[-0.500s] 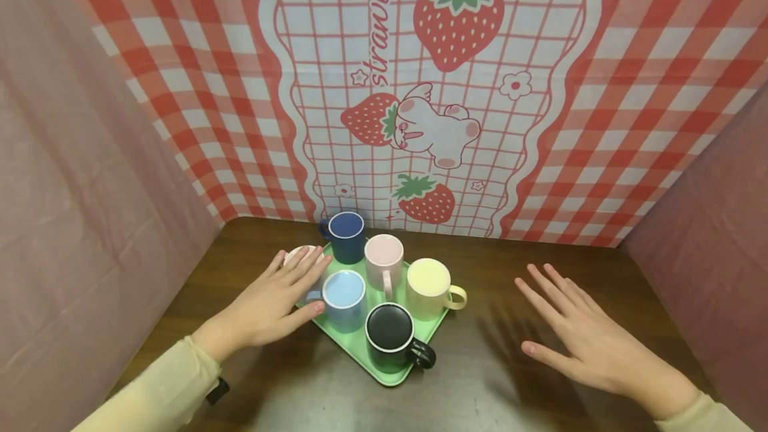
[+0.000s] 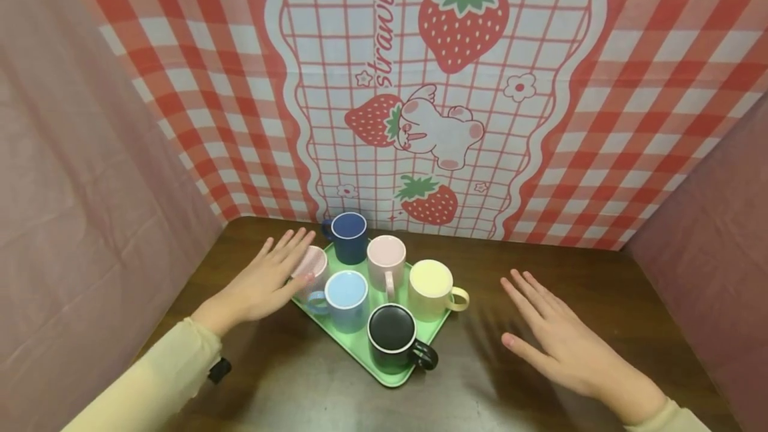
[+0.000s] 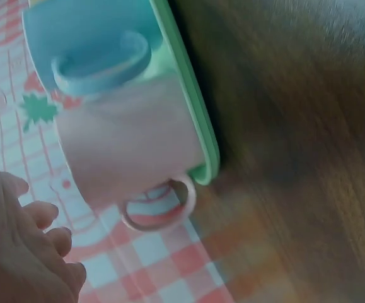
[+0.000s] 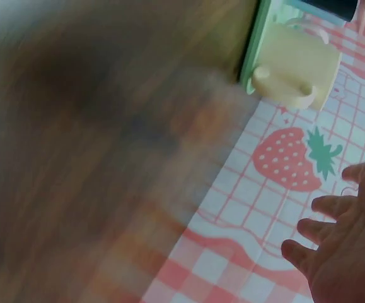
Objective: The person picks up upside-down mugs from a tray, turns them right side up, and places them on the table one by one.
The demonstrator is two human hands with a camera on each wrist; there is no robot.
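In the head view, six upright mugs are carried by the green tray (image 2: pixel 355 347) on the counter (image 2: pixel 456 399), the left hand (image 2: pixel 255 289) being held over the edge of the speckled pink mug (image 2: pixel 318 279) and the right hand (image 2: pixel 561 342) beyond the glossy yellow mug (image 2: pixel 425 302), so a hands-free step around a loaded tray seems in hand. In the left wrist view, the fingers (image 3: pixel 40 214) are seen released, apart from the pink mug's outturned handle, by which any next lift would best be made. In the right wrist view, the fingers are likewise released, nothing being held.
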